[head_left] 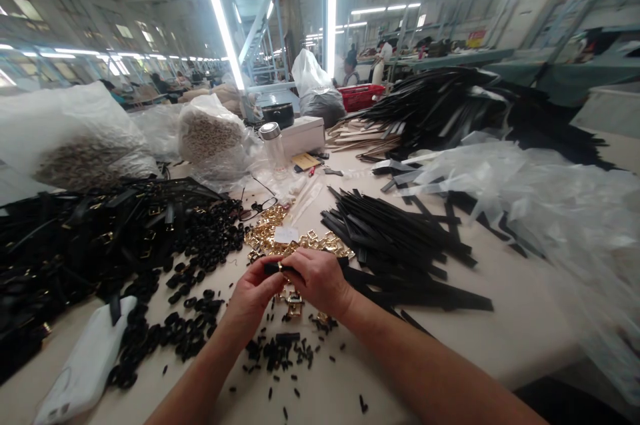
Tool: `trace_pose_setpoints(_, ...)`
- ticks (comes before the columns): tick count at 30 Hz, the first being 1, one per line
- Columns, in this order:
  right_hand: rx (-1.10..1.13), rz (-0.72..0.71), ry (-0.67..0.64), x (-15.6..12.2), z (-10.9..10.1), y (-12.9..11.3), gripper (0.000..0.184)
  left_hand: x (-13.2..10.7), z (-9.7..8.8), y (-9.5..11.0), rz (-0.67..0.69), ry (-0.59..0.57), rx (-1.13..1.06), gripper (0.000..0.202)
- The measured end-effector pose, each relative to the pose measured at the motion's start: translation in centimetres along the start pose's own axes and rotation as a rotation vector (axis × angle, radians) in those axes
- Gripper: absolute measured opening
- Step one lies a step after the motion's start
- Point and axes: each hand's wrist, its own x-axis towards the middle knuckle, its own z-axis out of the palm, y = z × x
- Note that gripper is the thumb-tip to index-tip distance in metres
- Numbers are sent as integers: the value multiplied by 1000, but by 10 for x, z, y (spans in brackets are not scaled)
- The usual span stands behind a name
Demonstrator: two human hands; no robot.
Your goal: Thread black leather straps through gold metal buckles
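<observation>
My left hand (254, 291) and my right hand (320, 278) meet at the middle of the table, fingers closed on one black strap (271, 268). A small gold buckle (281, 267) sits on the strap between my fingertips, and my right fingers partly cover it. Just beyond my hands lies a heap of gold buckles (267, 231) with a white paper slip (286, 234) on it. Below them are scattered small black pieces (280, 353). To the right, a pile of flat black straps (390, 228) reaches close to my right wrist.
Finished-looking buckled straps (125, 225) and black loops (215, 231) heap up at left. A white phone (85, 361) lies near the front. Farther back stand a glass bottle (273, 145), eyeglasses (257, 208) and filled plastic bags (210, 131). Clear plastic sheeting (540, 185) spreads at right.
</observation>
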Motion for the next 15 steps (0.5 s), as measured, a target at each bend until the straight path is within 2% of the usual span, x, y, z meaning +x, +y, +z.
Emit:
trace_pose_setpoints(4,35,-16,-40,1,-6,-6,11,2,2,1,34,17,-5,34)
trace_pose_setpoints(8,156,14,-39,3,-14,-10,29,4,1,8,31,97,-104,31)
trace_pose_setpoints(15,88,126,-228,8,-20,-8,17,5,-8,12,-30,170,-184,31)
